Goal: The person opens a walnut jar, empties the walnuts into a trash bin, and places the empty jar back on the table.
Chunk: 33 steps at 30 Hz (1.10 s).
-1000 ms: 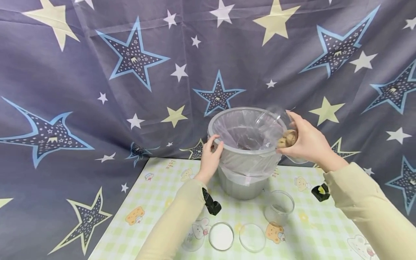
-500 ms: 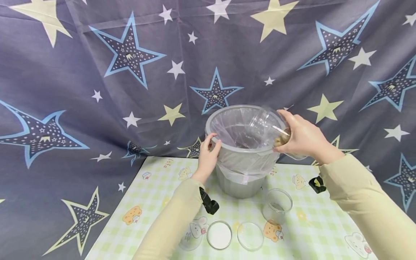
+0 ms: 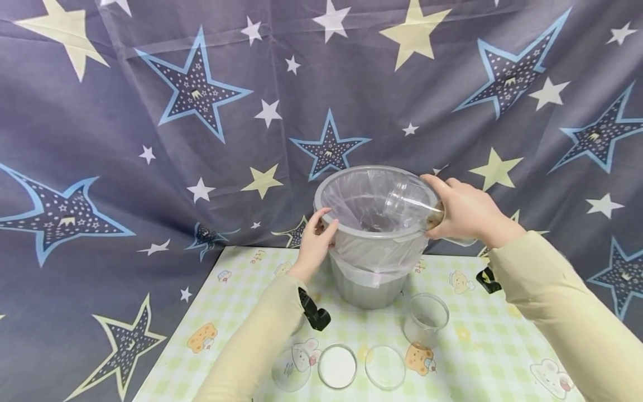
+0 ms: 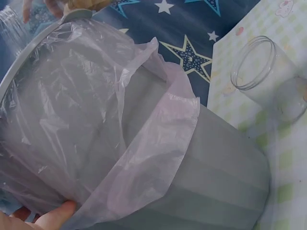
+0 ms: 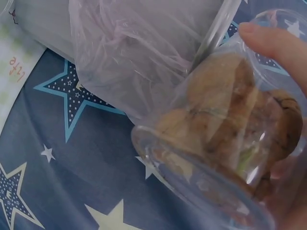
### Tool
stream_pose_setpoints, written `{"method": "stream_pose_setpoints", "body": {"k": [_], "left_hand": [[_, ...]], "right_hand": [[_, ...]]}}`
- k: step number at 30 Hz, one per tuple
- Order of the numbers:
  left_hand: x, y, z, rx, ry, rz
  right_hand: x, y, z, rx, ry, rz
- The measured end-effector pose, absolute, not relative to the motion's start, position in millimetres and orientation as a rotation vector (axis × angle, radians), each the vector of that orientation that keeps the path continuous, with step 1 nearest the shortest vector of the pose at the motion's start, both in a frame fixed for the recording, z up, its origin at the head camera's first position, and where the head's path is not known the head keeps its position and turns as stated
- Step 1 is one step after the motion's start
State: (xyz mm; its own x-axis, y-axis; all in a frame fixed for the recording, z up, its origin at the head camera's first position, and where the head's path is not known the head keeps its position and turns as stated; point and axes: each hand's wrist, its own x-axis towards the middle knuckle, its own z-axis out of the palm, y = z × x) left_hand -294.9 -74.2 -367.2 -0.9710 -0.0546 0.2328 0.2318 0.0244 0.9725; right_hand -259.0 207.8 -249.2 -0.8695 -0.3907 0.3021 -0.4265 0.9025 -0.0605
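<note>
My left hand [image 3: 312,245] grips the near-left rim of a grey trash bin [image 3: 372,296], lined with a thin translucent bag [image 4: 148,163] folded down over its outside. My right hand [image 3: 467,215] holds a clear jar [image 3: 402,200] on its side at the bin's right rim. The jar's mouth points left, over the bin's opening. Brown rounded lumps [image 5: 223,105] lie inside near the jar's base, seen through its wall in the right wrist view. In the head view my right fingers mostly cover them.
On the checked tablecloth [image 3: 477,363], a second clear jar [image 3: 421,336] stands without a lid just in front of the bin. Nearer lie a white-faced round lid [image 3: 337,366] and two clear discs, one a clear round lid [image 3: 385,368]. A star-patterned curtain [image 3: 241,50] hangs behind.
My right hand has moved left and laid the jar further over the bin's opening. The brown lumps are now less visible in the head view. My left hand keeps its grip on the rim.
</note>
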Motion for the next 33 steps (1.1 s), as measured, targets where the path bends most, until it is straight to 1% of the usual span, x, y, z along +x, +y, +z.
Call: {"method": "stream_pose_setpoints", "body": {"k": [8, 21, 33], "left_hand": [[-292.2, -81.5, -363.3, -0.164, -2.186, -2.071], [-295.6, -81.3, -363.0, -0.175, -2.171, -2.056], [-296.2, -81.3, -365.8, -0.178, -2.171, -2.054]], "right_hand": [[-260.2, 202.5, -246.1, 0.618, -2.816, 0.117], [-265.6, 197.6, -239.4, 0.672, -2.690, -0.136], [-261.7, 191.6, -236.2, 0.710, -2.672, -0.235]]}}
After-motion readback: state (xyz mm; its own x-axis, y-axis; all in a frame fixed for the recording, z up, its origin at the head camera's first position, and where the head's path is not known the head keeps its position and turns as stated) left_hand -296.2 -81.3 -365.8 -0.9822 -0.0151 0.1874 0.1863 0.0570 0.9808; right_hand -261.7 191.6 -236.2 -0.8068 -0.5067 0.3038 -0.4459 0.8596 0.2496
